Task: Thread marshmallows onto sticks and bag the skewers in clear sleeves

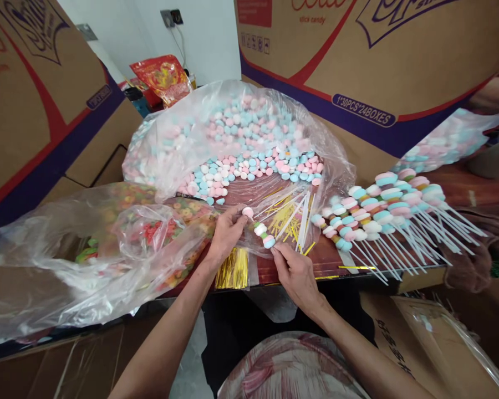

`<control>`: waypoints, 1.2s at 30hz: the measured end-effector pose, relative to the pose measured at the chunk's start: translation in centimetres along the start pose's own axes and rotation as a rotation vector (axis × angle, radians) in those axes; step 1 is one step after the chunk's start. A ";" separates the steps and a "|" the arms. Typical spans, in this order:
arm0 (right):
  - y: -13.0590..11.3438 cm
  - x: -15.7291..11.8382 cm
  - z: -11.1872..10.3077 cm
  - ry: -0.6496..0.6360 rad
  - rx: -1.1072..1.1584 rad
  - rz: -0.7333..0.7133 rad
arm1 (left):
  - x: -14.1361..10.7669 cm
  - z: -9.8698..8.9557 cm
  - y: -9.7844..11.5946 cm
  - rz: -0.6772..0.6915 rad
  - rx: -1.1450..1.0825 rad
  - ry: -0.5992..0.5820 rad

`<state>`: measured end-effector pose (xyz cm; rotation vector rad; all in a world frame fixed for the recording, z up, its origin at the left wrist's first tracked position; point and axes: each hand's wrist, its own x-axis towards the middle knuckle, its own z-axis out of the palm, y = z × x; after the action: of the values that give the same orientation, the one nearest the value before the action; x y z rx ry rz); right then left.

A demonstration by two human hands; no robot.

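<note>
My left hand (228, 228) pinches a pink and white candy (248, 212) near the tip of a candy stick. Closed round the lower end of that stick, my right hand (295, 271) holds it tilted, with a short row of white, green, pink and blue candies (264, 235) threaded on it. Behind both hands, loose pink, white and blue candies (249, 166) spill from a big clear bag (328, 138). White sticks (303, 221) and gold ties (285, 219) lie just past my right hand.
Finished candy skewers (385, 208) are piled at the right. Clear bags of coloured rings (191, 213) lie at the left. Gold strips (232, 270) hang at the table's front edge. Large cardboard boxes (291, 72) stand behind. Another person's arm (497, 94) shows at the far right.
</note>
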<state>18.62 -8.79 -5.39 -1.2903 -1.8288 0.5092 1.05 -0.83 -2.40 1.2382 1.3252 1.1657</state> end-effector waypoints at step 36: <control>0.1 0.0 0.1 -0.050 -0.048 0.010 | -1.4 0.6 -1.0 0.392 0.472 0.064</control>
<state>18.64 -8.71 -5.51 -1.3305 -1.8865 0.5099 1.64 -2.21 -3.40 1.8805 1.5013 1.2013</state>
